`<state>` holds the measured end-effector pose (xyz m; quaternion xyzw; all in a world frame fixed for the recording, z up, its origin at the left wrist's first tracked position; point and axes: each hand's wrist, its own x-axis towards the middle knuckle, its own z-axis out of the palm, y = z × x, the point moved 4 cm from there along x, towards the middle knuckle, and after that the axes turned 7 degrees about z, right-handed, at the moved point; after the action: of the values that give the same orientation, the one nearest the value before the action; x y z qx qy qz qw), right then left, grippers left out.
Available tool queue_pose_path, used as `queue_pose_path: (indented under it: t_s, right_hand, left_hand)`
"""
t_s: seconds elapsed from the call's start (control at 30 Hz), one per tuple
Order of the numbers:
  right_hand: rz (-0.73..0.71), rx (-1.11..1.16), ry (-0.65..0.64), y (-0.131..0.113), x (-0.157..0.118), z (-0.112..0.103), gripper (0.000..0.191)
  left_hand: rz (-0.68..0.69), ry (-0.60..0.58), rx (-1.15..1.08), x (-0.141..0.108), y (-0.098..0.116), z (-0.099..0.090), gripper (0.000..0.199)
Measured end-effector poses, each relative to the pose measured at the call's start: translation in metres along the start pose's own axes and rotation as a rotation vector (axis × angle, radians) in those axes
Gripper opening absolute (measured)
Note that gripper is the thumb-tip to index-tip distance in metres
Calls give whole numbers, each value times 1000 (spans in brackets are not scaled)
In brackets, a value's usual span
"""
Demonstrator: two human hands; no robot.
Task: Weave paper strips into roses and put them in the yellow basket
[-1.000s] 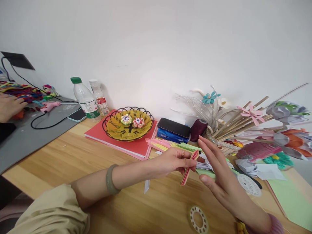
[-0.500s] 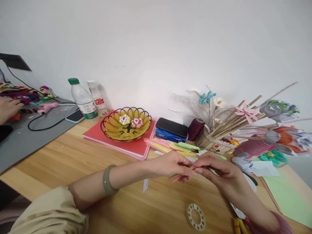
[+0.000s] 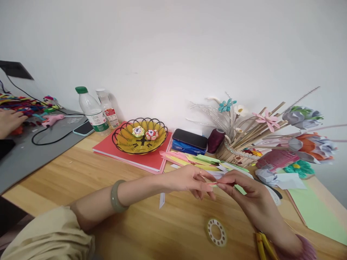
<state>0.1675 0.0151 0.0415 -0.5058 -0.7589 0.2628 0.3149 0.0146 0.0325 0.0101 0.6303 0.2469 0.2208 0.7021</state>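
Both hands meet over the front of the wooden table, pinching a small reddish paper strip [image 3: 213,183] between them. My left hand [image 3: 191,181], with a ring and a bangle on the wrist, grips one end between thumb and fingers. From the other side, the thumb and forefinger of my right hand [image 3: 245,189] close on the strip. Fingers cover most of the paper, and some green paper [image 3: 240,189] shows beneath my right hand. Just behind the hands lies a pile of coloured paper strips [image 3: 195,159]. A ring-shaped tape roll [image 3: 216,233] lies in front.
A yellow woven basket [image 3: 126,142] with two small folded flowers sits on red paper [image 3: 104,146]. Bottles [image 3: 94,113], a blue pack [image 3: 187,146] and a flower basket [image 3: 230,155] line the wall. Yellow-handled pliers [image 3: 262,245] lie near my right wrist. Another person's hand [image 3: 11,122] is far left.
The pink and green paper that stuck out below my left hand no longer shows there. My left lower fingers have spread a little. The view has shifted slightly.
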Motion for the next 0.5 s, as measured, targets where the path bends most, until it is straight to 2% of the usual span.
queue_pose_path:
  t_s: [0.03, 0.1, 0.2, 0.3, 0.5]
  right_hand:
    - [19, -17, 36, 4, -1, -1, 17]
    - [51, -54, 58, 11, -4, 1, 17]
    - [18, -126, -19, 20, -10, 12, 16]
    - [-85, -257, -96, 25, -18, 25, 16]
    - [-318, -559, -186, 28, -28, 44, 26]
  left_hand:
    - [9, 83, 44, -2, -2, -4, 35]
    - [46, 279, 228, -8, -5, -14, 27]
    - [112, 387, 528, -16, -10, -20, 15]
    - [167, 371, 763, -22, -17, -21, 13]
    - [254, 229, 1121, -24, -41, -15, 25]
